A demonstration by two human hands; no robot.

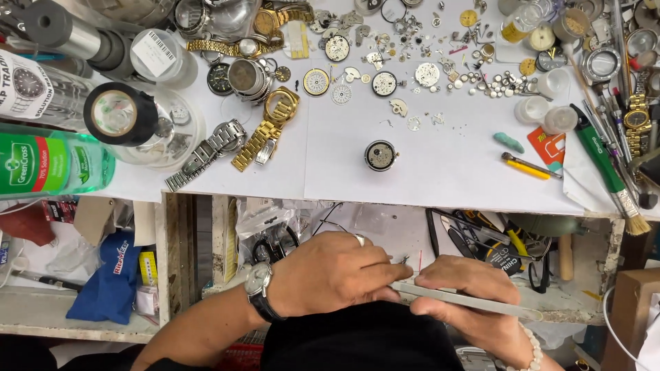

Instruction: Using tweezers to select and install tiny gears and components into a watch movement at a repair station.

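Both sets of fingers are curled shut: the right hand (474,292) grips a flat grey file (467,300), and the left hand (337,271) pinches a tiny metal part (404,260) against its near end. They work over an open drawer (584,302), well below the round movement (380,155) on the white table (447,178).

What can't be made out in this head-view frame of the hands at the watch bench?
- What the left hand pinches: a tiny tip shows, the part itself is hidden by the fingers.
- Near end of the flat metal tool: covered by the right hand.
- Loose watch parts: too small to tell apart.
- Round watch movement: detail too fine.
- Brush: partly overlapped by other tools.
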